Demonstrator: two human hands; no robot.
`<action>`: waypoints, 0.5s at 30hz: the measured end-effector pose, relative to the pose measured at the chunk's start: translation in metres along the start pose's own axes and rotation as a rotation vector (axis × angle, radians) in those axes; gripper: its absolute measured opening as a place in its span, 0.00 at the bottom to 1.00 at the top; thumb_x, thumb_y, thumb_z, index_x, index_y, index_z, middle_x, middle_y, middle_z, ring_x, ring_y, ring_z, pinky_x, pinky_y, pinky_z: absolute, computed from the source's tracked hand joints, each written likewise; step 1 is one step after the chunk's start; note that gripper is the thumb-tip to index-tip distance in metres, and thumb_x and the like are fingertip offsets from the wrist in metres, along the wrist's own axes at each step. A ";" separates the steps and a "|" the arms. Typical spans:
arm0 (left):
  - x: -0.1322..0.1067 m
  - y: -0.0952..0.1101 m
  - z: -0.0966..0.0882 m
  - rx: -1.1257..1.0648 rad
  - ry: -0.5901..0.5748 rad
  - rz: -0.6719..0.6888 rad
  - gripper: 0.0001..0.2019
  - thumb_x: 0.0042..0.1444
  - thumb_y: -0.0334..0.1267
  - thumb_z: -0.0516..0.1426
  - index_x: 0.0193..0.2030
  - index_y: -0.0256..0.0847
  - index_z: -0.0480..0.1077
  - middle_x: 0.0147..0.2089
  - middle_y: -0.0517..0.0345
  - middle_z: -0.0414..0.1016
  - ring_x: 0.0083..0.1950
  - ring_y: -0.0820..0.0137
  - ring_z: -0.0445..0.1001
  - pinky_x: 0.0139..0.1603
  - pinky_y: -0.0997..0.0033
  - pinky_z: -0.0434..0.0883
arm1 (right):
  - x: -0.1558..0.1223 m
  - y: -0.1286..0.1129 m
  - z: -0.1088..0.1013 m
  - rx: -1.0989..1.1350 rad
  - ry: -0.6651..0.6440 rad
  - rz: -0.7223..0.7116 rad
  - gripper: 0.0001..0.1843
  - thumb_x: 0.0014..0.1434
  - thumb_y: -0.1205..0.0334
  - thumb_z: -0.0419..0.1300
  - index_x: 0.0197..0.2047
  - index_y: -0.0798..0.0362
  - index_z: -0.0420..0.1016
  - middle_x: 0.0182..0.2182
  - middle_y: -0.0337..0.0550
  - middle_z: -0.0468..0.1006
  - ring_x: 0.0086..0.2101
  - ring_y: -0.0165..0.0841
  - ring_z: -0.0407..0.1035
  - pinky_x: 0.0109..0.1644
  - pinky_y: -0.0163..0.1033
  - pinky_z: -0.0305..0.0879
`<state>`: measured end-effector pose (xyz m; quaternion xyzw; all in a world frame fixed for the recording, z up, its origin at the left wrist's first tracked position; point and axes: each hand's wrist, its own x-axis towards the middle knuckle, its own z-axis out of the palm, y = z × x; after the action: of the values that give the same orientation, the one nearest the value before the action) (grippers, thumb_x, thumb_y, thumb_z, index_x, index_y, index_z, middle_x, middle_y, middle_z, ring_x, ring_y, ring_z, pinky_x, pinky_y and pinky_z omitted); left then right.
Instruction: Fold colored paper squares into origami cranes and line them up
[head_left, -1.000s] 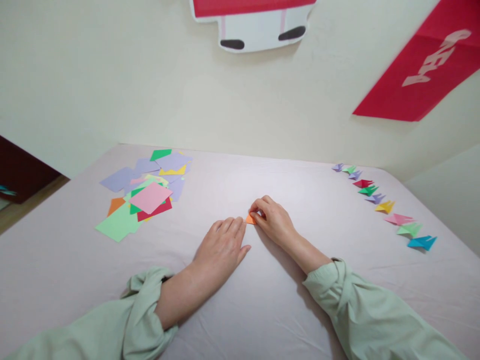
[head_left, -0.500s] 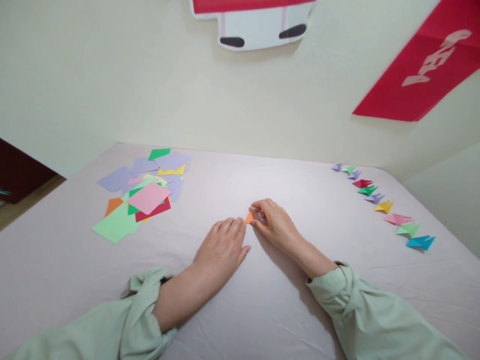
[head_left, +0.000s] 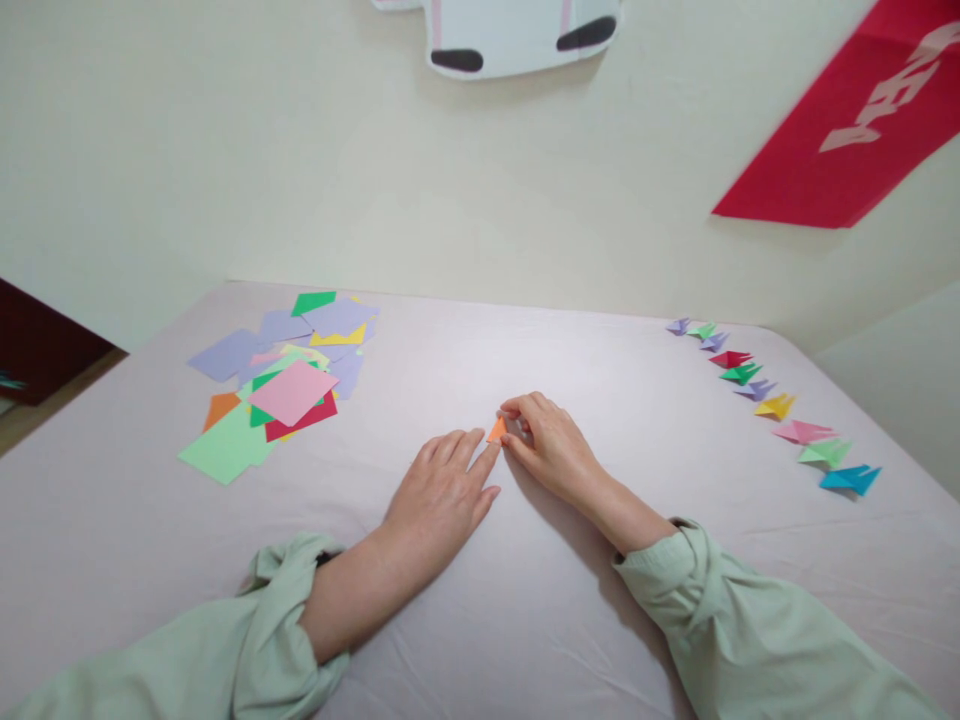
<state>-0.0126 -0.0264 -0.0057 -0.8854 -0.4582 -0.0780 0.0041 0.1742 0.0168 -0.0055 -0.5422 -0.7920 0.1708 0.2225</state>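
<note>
A small orange paper piece (head_left: 496, 430) lay near the middle of the cloth-covered table (head_left: 480, 345), between the fingertips of both hands; folded, by its look, though the creases were too small to read. The right hand (head_left: 553, 445) was curled, thumb and a fingertip closed on the piece's right side, one near its upper tip, the other at its lower corner; probably this kept so slight a scrap steady and upright enough to work. How firm the hold was could not be told. The left hand (head_left: 435, 485) was open, palm down, gripping nothing, index finger stretched to the piece's lower edge, likely as a stop against sliding. Compared with half a second before, that index finger had parted from its neighbours, leaving a gap, and the paper leaned a little more; the right hand had hardly changed. The view had also tipped slightly downward. Farther out, on the left, a loose pile of coloured sheets (head_left: 294, 392) overlapped, presumably within easy reach; on the right, a row of folded paper shapes (head_left: 776, 406) ran slantwise, each apart, perhaps to avoid crushing. Beyond, a red banner (head_left: 832, 130) hung on the wall (head_left: 480, 190).
</note>
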 end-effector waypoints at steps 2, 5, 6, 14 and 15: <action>0.001 0.000 0.000 -0.003 -0.001 -0.002 0.24 0.61 0.41 0.55 0.64 0.41 0.59 0.63 0.47 0.65 0.61 0.56 0.63 0.59 0.54 0.62 | -0.001 -0.003 -0.001 -0.023 -0.005 0.001 0.14 0.58 0.66 0.59 0.48 0.51 0.68 0.44 0.45 0.72 0.43 0.37 0.66 0.46 0.41 0.60; 0.002 -0.001 -0.001 -0.005 0.003 -0.004 0.24 0.61 0.42 0.55 0.63 0.40 0.60 0.62 0.47 0.66 0.60 0.57 0.64 0.59 0.55 0.62 | -0.003 -0.006 -0.002 -0.043 -0.013 0.005 0.14 0.58 0.66 0.59 0.49 0.51 0.69 0.44 0.46 0.72 0.44 0.38 0.65 0.48 0.41 0.59; 0.002 -0.001 -0.002 -0.002 0.003 -0.002 0.24 0.61 0.42 0.55 0.62 0.40 0.61 0.62 0.47 0.66 0.60 0.57 0.64 0.58 0.55 0.63 | -0.003 -0.006 -0.002 -0.043 -0.015 0.007 0.14 0.58 0.66 0.59 0.49 0.51 0.69 0.44 0.46 0.72 0.44 0.38 0.65 0.48 0.41 0.59; 0.003 0.003 -0.009 0.040 -0.039 -0.004 0.22 0.62 0.41 0.54 0.60 0.34 0.62 0.58 0.45 0.70 0.56 0.57 0.67 0.54 0.56 0.66 | -0.001 0.000 -0.003 -0.009 -0.051 -0.002 0.17 0.58 0.72 0.54 0.51 0.51 0.69 0.45 0.46 0.73 0.43 0.37 0.66 0.47 0.41 0.60; 0.002 0.002 -0.009 0.038 -0.036 -0.007 0.22 0.62 0.41 0.54 0.60 0.34 0.62 0.58 0.45 0.70 0.56 0.57 0.67 0.54 0.56 0.66 | -0.001 0.001 -0.004 -0.003 -0.052 -0.003 0.18 0.58 0.72 0.54 0.51 0.51 0.69 0.45 0.46 0.73 0.43 0.37 0.67 0.47 0.41 0.60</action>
<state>-0.0104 -0.0265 0.0036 -0.8848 -0.4628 -0.0536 0.0126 0.1770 0.0162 -0.0030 -0.5369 -0.7985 0.1835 0.2013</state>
